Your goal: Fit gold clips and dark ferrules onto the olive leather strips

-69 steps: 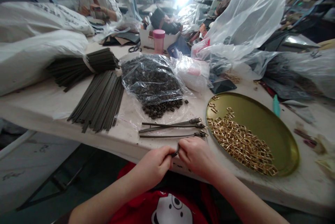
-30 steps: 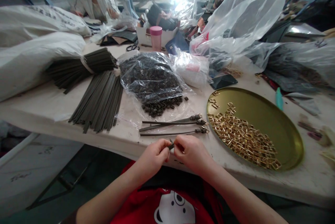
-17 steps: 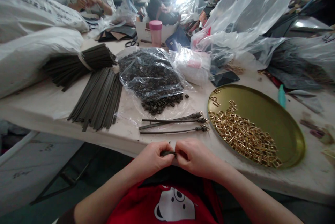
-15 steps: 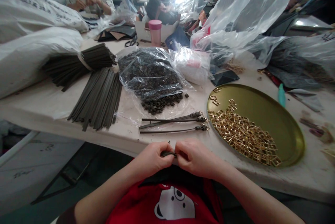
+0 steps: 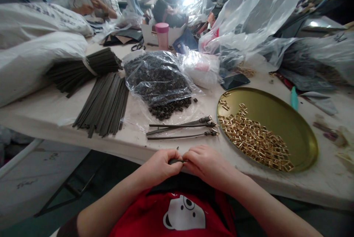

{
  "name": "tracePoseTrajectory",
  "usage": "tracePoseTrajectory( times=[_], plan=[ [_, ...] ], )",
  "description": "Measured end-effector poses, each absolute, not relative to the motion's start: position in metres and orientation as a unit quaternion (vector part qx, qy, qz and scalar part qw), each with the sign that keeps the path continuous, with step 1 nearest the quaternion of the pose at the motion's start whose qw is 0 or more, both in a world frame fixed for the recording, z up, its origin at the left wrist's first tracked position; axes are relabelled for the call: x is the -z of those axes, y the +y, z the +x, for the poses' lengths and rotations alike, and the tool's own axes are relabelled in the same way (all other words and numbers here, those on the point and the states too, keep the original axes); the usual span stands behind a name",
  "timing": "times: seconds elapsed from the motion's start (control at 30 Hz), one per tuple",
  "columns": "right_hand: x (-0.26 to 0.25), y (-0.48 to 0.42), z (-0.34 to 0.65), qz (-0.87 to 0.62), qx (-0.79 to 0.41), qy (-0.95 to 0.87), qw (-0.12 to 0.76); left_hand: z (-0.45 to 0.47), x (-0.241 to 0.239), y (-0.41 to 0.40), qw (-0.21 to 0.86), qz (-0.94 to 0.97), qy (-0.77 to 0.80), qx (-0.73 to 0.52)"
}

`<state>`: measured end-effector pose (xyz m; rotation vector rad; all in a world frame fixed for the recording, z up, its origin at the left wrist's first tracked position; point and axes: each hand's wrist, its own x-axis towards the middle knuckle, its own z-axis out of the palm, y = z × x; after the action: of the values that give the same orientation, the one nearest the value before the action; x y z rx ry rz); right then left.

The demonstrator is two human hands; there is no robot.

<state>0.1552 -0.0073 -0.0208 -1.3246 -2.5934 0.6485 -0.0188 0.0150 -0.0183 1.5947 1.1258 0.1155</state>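
Note:
My left hand (image 5: pixel 162 165) and my right hand (image 5: pixel 206 163) meet at the table's near edge, both pinched on a thin dark strap (image 5: pixel 177 161) held level between them. Most of the strap is hidden by my fingers. Just beyond them lie three dark straps with buckles fitted (image 5: pixel 181 130). To the right, a round gold tray (image 5: pixel 279 119) holds several gold buckles (image 5: pixel 254 143).
Loose dark strips (image 5: pixel 106 104) and a tied bundle (image 5: pixel 83 67) lie at left. A clear bag of small dark loops (image 5: pixel 160 82) sits in the middle, with a pink cup (image 5: pixel 162 35) behind. Plastic bags crowd the right. Another person (image 5: pixel 94 0) sits at the far left.
My hands have turned the strap from upright to level and drawn slightly toward my body. The view has shifted a little; nothing on the table moved.

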Motion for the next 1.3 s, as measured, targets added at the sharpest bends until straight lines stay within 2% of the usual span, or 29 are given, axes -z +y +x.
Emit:
tracePoseTrajectory(
  times=[0.27,0.37,0.5,0.63,0.83,1.0,1.1,1.2,1.3],
  plan=[
    [0.027,-0.020,0.150,-0.412,-0.185,-0.891,0.041,-0.023,0.019,0.009,0.597,0.645,0.474,-0.045],
    [0.025,-0.021,0.149,-0.450,-0.262,-0.853,0.042,-0.023,0.016,0.007,0.640,0.595,0.484,-0.038],
    [0.023,-0.022,0.151,-0.481,-0.402,-0.773,0.102,-0.023,0.014,0.005,0.691,0.526,0.494,-0.033],
    [0.025,-0.025,0.153,-0.485,-0.441,-0.745,0.122,-0.022,0.017,0.004,0.690,0.523,0.499,-0.032],
    [0.031,-0.023,0.158,-0.474,-0.369,-0.796,0.080,-0.020,0.024,0.004,0.630,0.593,0.502,-0.014],
    [0.036,-0.024,0.150,-0.417,-0.125,-0.899,0.040,-0.017,0.032,0.008,0.561,0.674,0.480,-0.014],
    [0.033,-0.021,0.140,-0.424,-0.039,-0.905,0.024,-0.012,0.032,0.008,0.456,0.746,0.485,-0.013],
    [0.026,-0.014,0.133,-0.478,-0.043,-0.877,0.026,-0.004,0.028,0.006,0.325,0.798,0.508,-0.006],
    [0.018,-0.010,0.136,-0.535,-0.113,-0.834,0.071,-0.004,0.024,0.006,0.265,0.817,0.511,-0.004]
  ],
)
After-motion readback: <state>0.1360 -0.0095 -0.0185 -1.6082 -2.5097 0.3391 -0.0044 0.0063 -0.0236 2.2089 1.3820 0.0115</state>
